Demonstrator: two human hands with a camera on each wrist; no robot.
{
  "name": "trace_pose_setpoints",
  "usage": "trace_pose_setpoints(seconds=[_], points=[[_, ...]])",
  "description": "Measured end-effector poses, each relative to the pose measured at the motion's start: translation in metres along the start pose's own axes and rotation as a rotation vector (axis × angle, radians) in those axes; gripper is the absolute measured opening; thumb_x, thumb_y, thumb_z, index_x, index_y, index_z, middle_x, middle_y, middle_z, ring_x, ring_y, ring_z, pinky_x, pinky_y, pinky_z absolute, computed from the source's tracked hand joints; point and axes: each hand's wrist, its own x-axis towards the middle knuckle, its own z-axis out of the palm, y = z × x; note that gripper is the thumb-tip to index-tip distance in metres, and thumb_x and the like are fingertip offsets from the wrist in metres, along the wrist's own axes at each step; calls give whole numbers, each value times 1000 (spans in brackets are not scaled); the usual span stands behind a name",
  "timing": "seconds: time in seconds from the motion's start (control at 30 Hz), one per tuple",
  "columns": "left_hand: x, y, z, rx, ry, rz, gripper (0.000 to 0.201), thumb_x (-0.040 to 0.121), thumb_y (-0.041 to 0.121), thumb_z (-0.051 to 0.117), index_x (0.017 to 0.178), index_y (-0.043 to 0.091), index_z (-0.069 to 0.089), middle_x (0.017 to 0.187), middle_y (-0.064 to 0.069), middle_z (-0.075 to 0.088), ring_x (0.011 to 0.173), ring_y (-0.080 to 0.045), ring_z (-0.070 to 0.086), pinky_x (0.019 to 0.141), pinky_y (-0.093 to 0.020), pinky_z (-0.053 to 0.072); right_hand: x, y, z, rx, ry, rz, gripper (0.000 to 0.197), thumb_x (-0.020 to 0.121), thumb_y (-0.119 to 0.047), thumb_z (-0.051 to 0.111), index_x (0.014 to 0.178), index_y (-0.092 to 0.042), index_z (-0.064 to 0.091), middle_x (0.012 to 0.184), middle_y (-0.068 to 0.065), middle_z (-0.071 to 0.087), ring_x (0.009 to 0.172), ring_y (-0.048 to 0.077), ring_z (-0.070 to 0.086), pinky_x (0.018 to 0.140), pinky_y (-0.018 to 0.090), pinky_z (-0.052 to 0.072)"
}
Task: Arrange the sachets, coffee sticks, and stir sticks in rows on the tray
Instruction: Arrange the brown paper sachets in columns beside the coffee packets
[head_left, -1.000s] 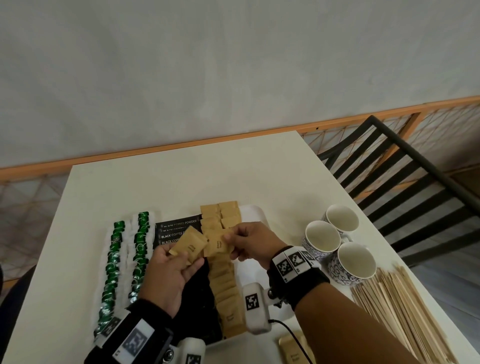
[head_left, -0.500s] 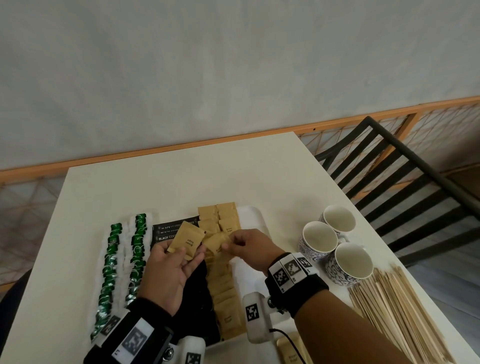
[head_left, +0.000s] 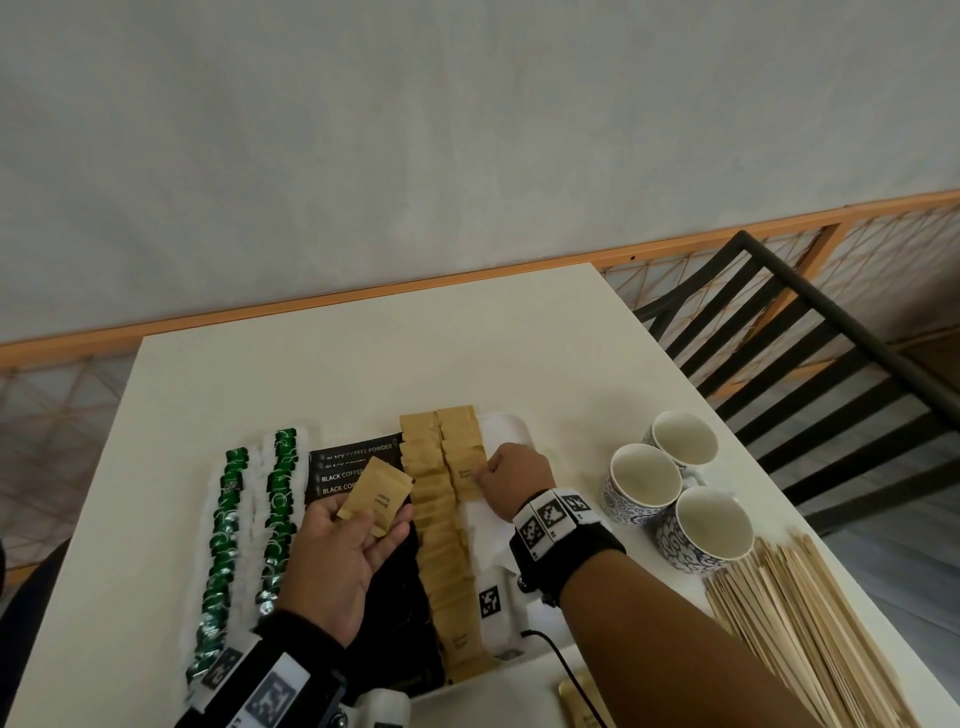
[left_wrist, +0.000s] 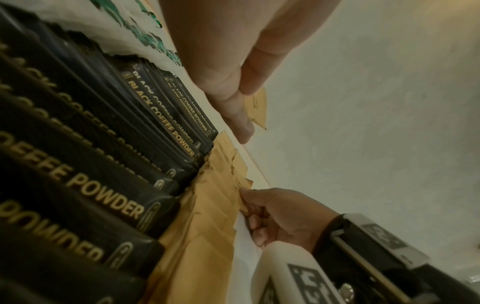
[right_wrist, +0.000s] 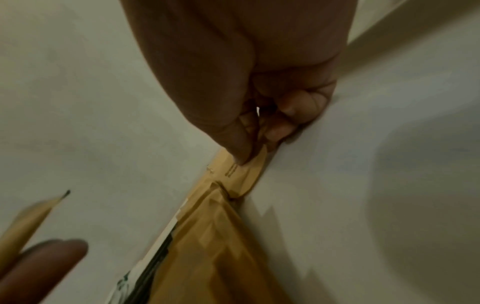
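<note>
The step in hand looks like laying brown sugar sachets into a second row on the tray (head_left: 511, 427); the right hand (head_left: 514, 480) pinches one sachet (head_left: 466, 478) between thumb and curled fingers, setting it just right of the full brown row (head_left: 441, 545) — the left hand (head_left: 337, 551) holds a spare sachet (head_left: 376, 496) over the coffee sticks (head_left: 356, 470); next comes passing that spare across; the stir sticks (head_left: 795, 613) lie off the tray, untouched.
</note>
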Motion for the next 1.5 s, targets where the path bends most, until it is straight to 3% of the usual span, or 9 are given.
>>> trace_pose_setpoints(seconds=[0.17, 0.27, 0.37, 0.53, 0.63, 0.8, 1.07, 1.23, 1.5], points=[[0, 0, 0, 18, 10, -8, 29, 100, -1, 39, 128, 9, 43, 116, -25, 61, 99, -35, 68, 75, -33, 60, 5, 0, 7, 38, 32, 36, 14, 92, -28, 53, 92, -14, 49, 86, 1, 58, 71, 16, 50, 47, 20, 30], [0, 0, 0, 78, 12, 6, 26, 101, 1, 39, 125, 9, 44, 112, -23, 63, 97, -34, 69, 74, -32, 60, -9, -4, 2, 220, 93, -78, 23, 91, -38, 55, 101, -18, 49, 80, -5, 58, 65, 8, 52, 52, 20, 36], [-2, -3, -1, 331, -11, 90, 15, 100, 5, 44, 110, 13, 52, 104, -15, 68, 85, -29, 72, 71, -34, 60, -32, -16, -4, 438, -51, -307, 29, 91, -49, 57, 103, -23, 58, 83, -8, 64, 71, 4, 58, 69, 23, 49], [-10, -8, 0, 816, -165, 320, 24, 94, 11, 57, 101, 32, 65, 86, 2, 73, 76, -13, 70, 62, -25, 55, -52, -10, -3, 252, -232, -495, 24, 83, -37, 73, 94, -16, 68, 81, -2, 63, 73, 9, 56, 67, 22, 43], [-13, -11, 0, 818, -140, 327, 30, 91, 7, 61, 102, 35, 62, 81, -1, 70, 72, -13, 69, 64, -26, 54, -48, 0, -2, 160, -204, -439, 31, 85, -35, 70, 77, -6, 59, 67, 3, 53, 62, 13, 46, 59, 27, 35], [-13, -11, -4, 793, -68, 314, 25, 92, 8, 59, 102, 31, 60, 84, -2, 68, 74, -17, 67, 70, -31, 55, -29, 20, -1, 206, 81, -122, 41, 92, -30, 58, 57, -23, 38, 57, -8, 41, 56, 8, 39, 48, 17, 25], [-14, -10, -5, 830, -57, 293, 21, 93, 13, 59, 100, 32, 61, 85, 2, 68, 73, -13, 66, 68, -26, 50, -14, 14, 10, 144, 32, 11, 26, 90, -35, 59, 69, -24, 48, 74, -7, 55, 78, 15, 53, 67, 23, 38], [-15, -10, -7, 855, -40, 289, 19, 93, 15, 58, 100, 33, 60, 86, 5, 68, 72, -12, 66, 68, -26, 49, -12, 7, 14, 66, 26, 59, 17, 88, -32, 53, 88, -15, 49, 84, 1, 58, 75, 19, 53, 56, 25, 37], [-16, -10, -9, 887, -34, 296, 19, 94, 18, 58, 101, 35, 60, 89, 7, 68, 70, -9, 66, 67, -26, 49, -23, 5, 10, 171, 16, 46, 25, 91, -31, 48, 108, -15, 41, 89, 2, 59, 79, 22, 58, 68, 33, 47]])
